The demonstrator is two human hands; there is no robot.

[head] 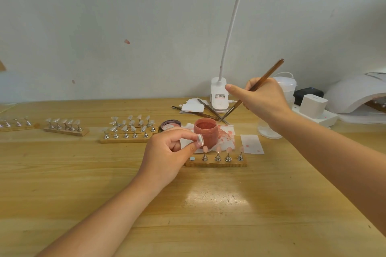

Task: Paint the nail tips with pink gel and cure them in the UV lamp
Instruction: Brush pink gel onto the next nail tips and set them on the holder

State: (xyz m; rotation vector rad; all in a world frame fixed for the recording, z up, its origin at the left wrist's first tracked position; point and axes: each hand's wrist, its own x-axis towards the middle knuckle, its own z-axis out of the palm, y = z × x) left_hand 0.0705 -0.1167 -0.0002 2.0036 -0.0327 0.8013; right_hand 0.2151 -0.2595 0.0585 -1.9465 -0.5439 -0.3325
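My left hand (167, 152) pinches a clear nail tip (200, 139) between thumb and forefinger, just left of the open jar of pink gel (205, 131). My right hand (263, 98) grips a brown-handled brush (253, 87), its bristle end pointing down toward the jar's right rim. In front of the jar lies a wooden holder strip (217, 162) with several pink-painted tips on metal stands and one bare magnet spot at its left end. The white UV lamp (359, 96) stands at the far right.
Wooden strips with clear tips (127, 129) line the table's left half. The jar lid (170, 125), stained tissue (226, 132), spare brushes (205, 108), a clip-on desk lamp (218, 98), a plastic container (287, 85) and a power strip with an adapter (313, 108) crowd the back.
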